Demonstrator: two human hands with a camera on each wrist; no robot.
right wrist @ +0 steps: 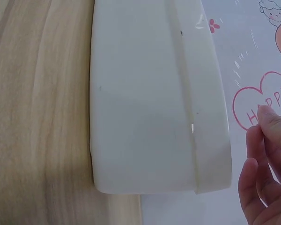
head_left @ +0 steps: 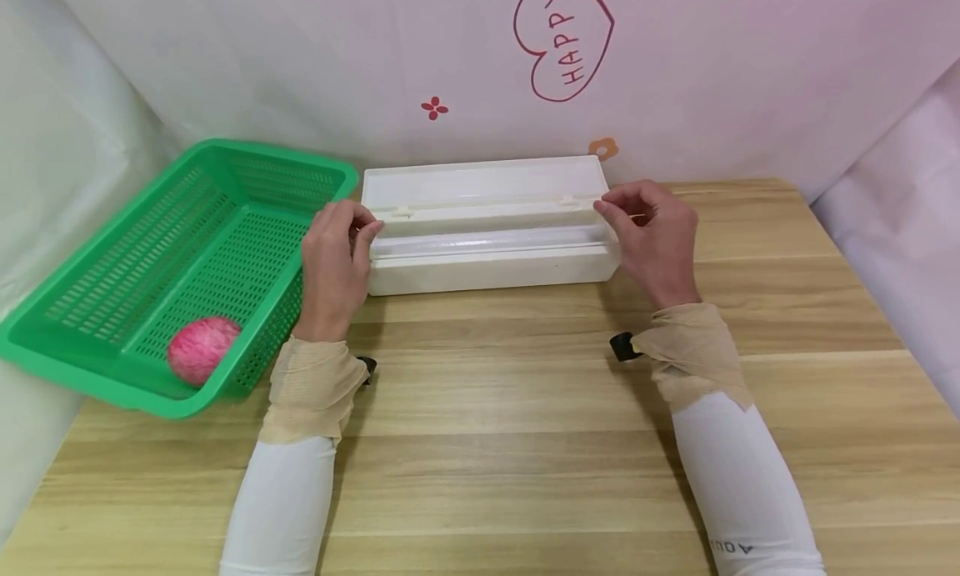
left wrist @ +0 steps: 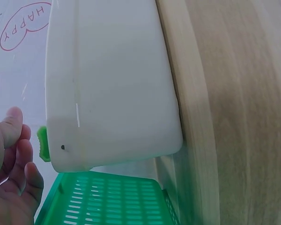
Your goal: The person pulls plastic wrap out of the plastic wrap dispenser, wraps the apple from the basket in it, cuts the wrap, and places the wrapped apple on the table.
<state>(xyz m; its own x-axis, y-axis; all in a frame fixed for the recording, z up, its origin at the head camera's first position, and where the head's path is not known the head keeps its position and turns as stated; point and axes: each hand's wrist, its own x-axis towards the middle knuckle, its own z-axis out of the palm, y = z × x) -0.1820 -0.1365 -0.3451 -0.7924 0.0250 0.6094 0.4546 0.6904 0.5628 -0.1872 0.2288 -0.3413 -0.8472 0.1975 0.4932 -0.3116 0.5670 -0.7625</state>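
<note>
A long white plastic box (head_left: 487,263) lies across the back of the wooden table (head_left: 525,443), its lid tipped back toward the wall. My left hand (head_left: 333,259) sits at the box's left end, fingers loosely curled. My right hand (head_left: 652,234) sits at the right end, fingers bent toward the lid's corner. In the left wrist view a gap shows between my left hand (left wrist: 9,178) and the box (left wrist: 107,84). The right wrist view likewise shows my right hand (right wrist: 264,173) apart from the box (right wrist: 145,103). Neither hand holds anything.
A green slotted basket (head_left: 150,401) stands tilted at the left, just beside my left hand, with a pink ball (head_left: 201,349) in its near corner. A pale wall sheet with a red "HAPPY" heart (head_left: 564,38) hangs right behind the box.
</note>
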